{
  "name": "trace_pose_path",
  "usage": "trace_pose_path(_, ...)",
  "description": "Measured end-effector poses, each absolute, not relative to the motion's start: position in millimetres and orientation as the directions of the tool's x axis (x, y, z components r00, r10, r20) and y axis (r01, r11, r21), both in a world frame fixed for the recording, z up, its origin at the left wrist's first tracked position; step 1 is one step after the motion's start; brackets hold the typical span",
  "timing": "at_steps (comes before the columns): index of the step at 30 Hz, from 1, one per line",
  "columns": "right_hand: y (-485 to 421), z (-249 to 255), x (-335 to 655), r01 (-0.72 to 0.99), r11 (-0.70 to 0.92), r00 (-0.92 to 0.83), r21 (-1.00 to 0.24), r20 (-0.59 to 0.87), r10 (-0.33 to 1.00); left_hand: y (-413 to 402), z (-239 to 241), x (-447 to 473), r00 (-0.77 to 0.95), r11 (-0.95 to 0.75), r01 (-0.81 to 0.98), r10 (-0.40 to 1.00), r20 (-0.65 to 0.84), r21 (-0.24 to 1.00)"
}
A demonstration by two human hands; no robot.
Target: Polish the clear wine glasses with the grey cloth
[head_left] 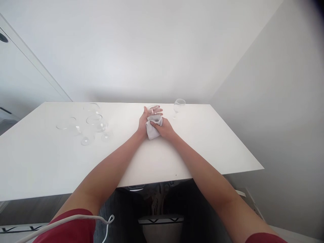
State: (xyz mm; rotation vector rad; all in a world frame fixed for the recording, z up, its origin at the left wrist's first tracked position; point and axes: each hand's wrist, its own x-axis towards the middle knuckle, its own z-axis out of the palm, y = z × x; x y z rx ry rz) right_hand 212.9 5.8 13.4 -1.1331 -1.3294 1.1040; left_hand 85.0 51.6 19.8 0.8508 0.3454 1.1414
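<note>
A clear stemmed glass [153,110] is held over the middle of the white table. My left hand [143,122] is wrapped round it, thumb on the near left side and fingers behind, seen partly through the bowl. Against the lower part of the glass, my right hand [166,128] presses a light grey cloth [153,133], its thumb lying across the folds. The cloth and my hands hide the stem and foot. To the right, apart from my hands, another stemmed glass [179,106] stands upright.
Several clear glasses [94,120] stand close together on the left of the white table [202,145]. A wall [152,50] rises along the table's far edge, and another [286,111] is on the right. A white cable [76,217] crosses my left sleeve.
</note>
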Motion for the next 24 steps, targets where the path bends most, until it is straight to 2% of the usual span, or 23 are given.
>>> trace_pose_path(2, 4.8, 12.3, 212.9, 0.053, 0.101, -0.061, -0.994, 0.097, 0.993, 50.9, 20.0, 84.7, 0.374, 0.080, -0.627, 0.903, 0.210, 0.775)
trace_pose_path(4, 1.5, 13.0, 217.8, -0.077, -0.020, -0.202, -0.997, -0.004, 0.979, 51.4, 20.7, 84.1, 0.367, 0.047, -0.611, 0.901, 0.230, 0.790)
trace_pose_path(6, -2.3, 14.9, 223.4, -0.201, -0.157, -0.366, -0.967, -0.074, 0.928, 52.7, 22.0, 83.4, 0.398, 0.097, -0.630, 0.892, 0.213, 0.771)
trace_pose_path(8, -3.8, 16.0, 224.1, -0.232, -0.188, -0.422, -0.955, -0.075, 0.904, 54.1, 23.8, 82.8, 0.412, 0.159, -0.662, 0.893, 0.179, 0.733)
trace_pose_path(10, -1.7, 14.6, 218.7, -0.158, -0.059, -0.314, -0.986, -0.006, 0.949, 54.5, 26.0, 82.5, 0.380, 0.161, -0.675, 0.912, 0.152, 0.720)
trace_pose_path(13, 3.9, 9.2, 207.8, 0.080, 0.163, -0.104, -0.983, 0.154, 0.983, 53.4, 28.6, 82.3, 0.285, 0.090, -0.663, 0.948, 0.140, 0.743)
trace_pose_path(16, 3.8, 6.5, 207.3, 0.265, 0.259, 0.036, -0.929, 0.278, 0.960, 55.2, 28.6, 82.1, 0.219, 0.070, -0.691, 0.969, 0.116, 0.720)
trace_pose_path(18, -0.2, 8.1, 212.2, 0.395, 0.321, 0.183, -0.861, 0.416, 0.891, 59.9, 27.0, 81.4, 0.147, 0.076, -0.739, 0.988, 0.050, 0.669)
trace_pose_path(21, -6.6, 12.0, 215.8, 0.547, 0.362, 0.374, -0.755, 0.607, 0.701, 69.0, 24.1, 78.7, 0.067, 0.069, -0.789, 0.997, -0.026, 0.611)
trace_pose_path(24, -8.2, 13.2, 210.9, 0.576, 0.346, 0.436, -0.741, 0.637, 0.636, 74.9, 23.4, 75.1, 0.031, 0.046, -0.826, 0.999, -0.037, 0.562)
